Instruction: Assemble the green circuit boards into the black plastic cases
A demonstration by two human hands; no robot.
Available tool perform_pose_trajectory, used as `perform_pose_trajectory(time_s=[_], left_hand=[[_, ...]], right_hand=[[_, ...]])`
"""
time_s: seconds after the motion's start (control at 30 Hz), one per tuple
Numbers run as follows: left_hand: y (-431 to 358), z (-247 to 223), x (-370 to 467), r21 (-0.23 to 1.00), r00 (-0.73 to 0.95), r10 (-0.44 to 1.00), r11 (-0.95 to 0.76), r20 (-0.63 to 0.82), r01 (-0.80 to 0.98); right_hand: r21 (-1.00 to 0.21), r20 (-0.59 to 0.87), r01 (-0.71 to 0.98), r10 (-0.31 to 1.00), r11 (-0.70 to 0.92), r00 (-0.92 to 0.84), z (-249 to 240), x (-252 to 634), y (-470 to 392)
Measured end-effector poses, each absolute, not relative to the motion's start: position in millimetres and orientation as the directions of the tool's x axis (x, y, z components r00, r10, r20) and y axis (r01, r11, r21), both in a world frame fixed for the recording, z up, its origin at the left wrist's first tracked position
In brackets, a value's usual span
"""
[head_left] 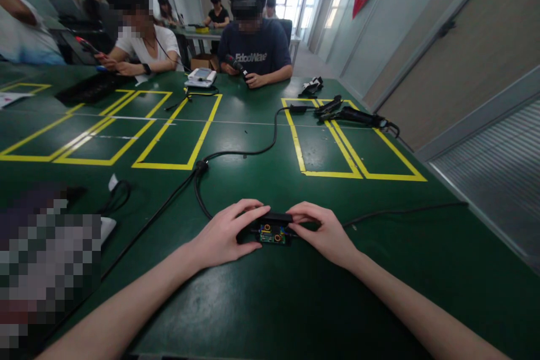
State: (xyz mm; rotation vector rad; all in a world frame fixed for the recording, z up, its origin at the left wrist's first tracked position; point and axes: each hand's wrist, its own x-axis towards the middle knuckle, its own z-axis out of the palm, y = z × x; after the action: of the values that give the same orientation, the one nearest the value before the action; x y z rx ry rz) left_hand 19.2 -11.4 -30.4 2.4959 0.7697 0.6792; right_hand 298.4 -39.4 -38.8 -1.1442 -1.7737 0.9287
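Observation:
A small green circuit board (267, 236) with copper-ringed coils lies in an open black case on the table in front of me. A black plastic cover (278, 217) is tilted up along the far side of the board. My right hand (323, 232) pinches the right end of this cover between thumb and fingers. At the other end, my left hand (230, 233) has its fingertips on the cover, while its thumb rests by the near left corner of the case. Cables lead off to both sides and partly vanish behind my hands.
A black cable (236, 152) with a knot winds across the green table (236, 304). Yellow tape rectangles (164, 166) mark the far half. Black straps or tools (354, 116) lie at far right, a white device (201, 77) at far centre. Co-workers (257, 48) sit opposite.

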Motion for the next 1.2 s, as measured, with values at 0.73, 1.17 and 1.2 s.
perform_pose_trajectory(time_s=[0.73,1.17,1.2], left_hand=[[-15,-28,23,0.562,0.741,0.575,-0.759,0.345,0.327],[-11,-28,29,0.514,0.748,0.584,-0.768,0.315,0.382],[-12,-27,31,0.508,0.743,0.596,-0.762,0.305,0.402]], right_hand=[[-0.581,0.402,0.441,0.712,0.684,-0.576,-34,306,-43],[-0.455,0.434,0.45,0.633,0.768,-0.641,-36,303,-39],[-0.447,0.436,0.458,0.634,0.768,-0.639,-36,302,-40]])
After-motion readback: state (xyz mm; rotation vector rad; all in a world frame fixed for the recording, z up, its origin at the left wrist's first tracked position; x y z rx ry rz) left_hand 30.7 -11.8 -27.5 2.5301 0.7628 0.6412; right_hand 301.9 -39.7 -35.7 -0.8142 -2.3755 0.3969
